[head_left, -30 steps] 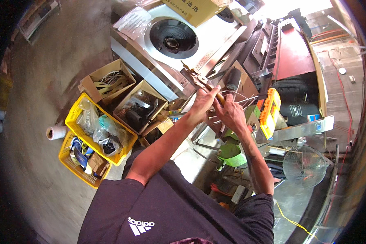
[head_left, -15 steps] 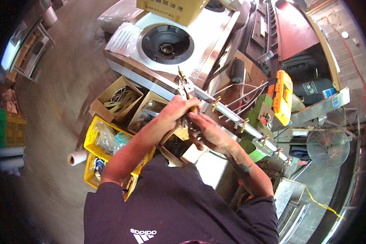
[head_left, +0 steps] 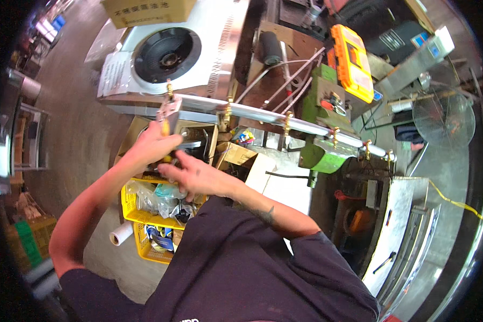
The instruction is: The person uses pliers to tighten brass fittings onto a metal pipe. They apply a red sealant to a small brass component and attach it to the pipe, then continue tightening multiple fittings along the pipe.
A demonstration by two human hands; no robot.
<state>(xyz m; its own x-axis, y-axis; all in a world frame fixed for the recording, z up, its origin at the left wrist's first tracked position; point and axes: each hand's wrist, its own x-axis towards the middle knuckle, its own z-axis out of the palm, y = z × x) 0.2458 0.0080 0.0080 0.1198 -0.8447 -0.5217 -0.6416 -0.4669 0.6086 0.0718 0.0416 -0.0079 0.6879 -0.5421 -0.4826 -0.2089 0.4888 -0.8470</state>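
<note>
The pliers (head_left: 168,114) sit at the left end of the long metal pipe (head_left: 284,122), jaws set against a brass fitting (head_left: 170,88) on it. The left hand (head_left: 147,149) is closed around the yellow pliers handles from 7 o'clock. The right hand (head_left: 190,174) lies just beside it at 4 o'clock, fingers extended and spread, gripping nothing. At 12 o'clock stands a white burner housing (head_left: 169,51). At 6 o'clock, yellow crates (head_left: 139,214) hold bagged parts. An orange case (head_left: 351,61) lies at 2 o'clock.
</note>
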